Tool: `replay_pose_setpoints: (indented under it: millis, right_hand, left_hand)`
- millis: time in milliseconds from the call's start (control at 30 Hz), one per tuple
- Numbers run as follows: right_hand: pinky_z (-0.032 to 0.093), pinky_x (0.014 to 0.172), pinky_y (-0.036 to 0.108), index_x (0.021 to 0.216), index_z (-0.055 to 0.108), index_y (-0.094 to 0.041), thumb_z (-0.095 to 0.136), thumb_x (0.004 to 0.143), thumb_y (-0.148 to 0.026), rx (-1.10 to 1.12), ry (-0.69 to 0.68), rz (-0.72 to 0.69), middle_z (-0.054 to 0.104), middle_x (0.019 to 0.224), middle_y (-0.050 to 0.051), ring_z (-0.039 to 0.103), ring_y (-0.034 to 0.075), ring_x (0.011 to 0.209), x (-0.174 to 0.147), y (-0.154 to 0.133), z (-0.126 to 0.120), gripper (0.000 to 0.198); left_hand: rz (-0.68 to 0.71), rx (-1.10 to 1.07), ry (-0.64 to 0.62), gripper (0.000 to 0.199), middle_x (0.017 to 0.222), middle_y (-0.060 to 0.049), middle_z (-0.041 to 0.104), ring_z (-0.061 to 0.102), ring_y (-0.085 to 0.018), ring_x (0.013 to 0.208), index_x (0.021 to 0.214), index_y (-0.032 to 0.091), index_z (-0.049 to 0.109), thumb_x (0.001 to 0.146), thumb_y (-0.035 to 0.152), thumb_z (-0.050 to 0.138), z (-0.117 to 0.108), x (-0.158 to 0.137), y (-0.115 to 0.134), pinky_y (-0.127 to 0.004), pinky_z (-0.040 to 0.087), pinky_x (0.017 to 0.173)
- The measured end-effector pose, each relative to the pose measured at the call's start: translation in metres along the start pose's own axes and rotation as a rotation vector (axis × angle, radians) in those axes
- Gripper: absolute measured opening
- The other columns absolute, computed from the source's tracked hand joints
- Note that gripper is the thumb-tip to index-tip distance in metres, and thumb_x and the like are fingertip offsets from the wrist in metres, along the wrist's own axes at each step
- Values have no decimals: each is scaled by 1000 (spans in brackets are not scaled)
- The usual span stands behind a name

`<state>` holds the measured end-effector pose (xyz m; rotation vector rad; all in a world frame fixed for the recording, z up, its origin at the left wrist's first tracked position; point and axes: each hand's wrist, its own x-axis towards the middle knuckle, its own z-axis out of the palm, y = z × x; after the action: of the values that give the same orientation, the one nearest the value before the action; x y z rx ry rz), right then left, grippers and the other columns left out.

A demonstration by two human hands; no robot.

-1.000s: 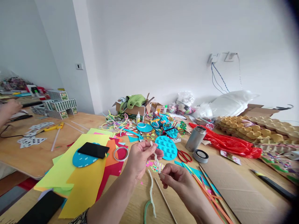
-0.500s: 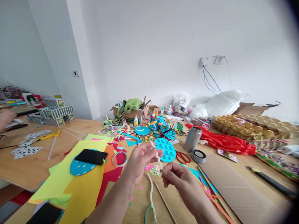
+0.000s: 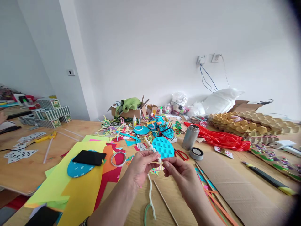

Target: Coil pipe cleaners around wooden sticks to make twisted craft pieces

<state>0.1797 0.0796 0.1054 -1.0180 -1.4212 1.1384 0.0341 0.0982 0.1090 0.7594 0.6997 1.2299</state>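
A twisted white pipe cleaner runs between my two hands, above the middle of the table. Its upper end sticks up past the fingers of my left hand, which pinch it. My right hand has thumb and forefinger closed on its lower end, close beside the left fingertips. Beneath the hands, a second white pipe cleaner lies on the wood, touching a green one. A thin wooden stick rests to its right. Just behind the hands is a blue bumpy disc, with red-handled scissors beside it.
Coloured paper, a black phone and a tape roll lie left. At right are a metal flask, its lid, cardboard, a utility knife and egg trays. Another person's hand shows far left.
My hands have come closer together along the pipe cleaner; the left has lowered and turned, now pinching nearer its lower end. The view has shifted slightly to the right.
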Motion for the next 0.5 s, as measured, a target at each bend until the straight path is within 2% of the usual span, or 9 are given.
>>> replay_pose_setpoints:
  millis: [133, 267, 367, 500]
  right_hand:
    - [46, 62, 28, 83, 65, -19, 60, 80, -35, -230, 101, -222, 65, 73, 4, 58, 17, 67, -3, 2, 2, 17]
    - [46, 68, 29, 87, 63, -22, 55, 84, -24, -441, 90, -442, 66, 81, 6, 60, 19, 75, -6, 0, 5, 10]
    - [46, 68, 29, 88, 61, -22, 52, 86, -21, -532, 39, -511, 64, 82, 6, 59, 19, 76, -7, -1, 5, 9]
    - [44, 67, 28, 86, 56, -22, 47, 88, -19, -618, -8, -521, 62, 82, 5, 58, 18, 76, -8, 1, 3, 10]
  left_hand:
    - [-37, -16, -10, 21, 64, -5, 62, 56, -11, 62, 64, 9, 69, 62, 28, 76, 1, -1, 0, -24, 43, 62]
    - [-17, 41, -25, 23, 63, -4, 62, 56, -12, 62, 62, 10, 68, 61, 31, 76, 4, -3, 0, -25, 42, 63]
    - [3, 115, -3, 24, 65, -5, 62, 57, -14, 64, 62, 10, 68, 60, 33, 76, 6, -3, -2, -28, 43, 66]
    - [16, 171, -8, 24, 66, -5, 63, 57, -15, 65, 63, 11, 67, 60, 34, 75, 6, -3, -4, -29, 43, 67]
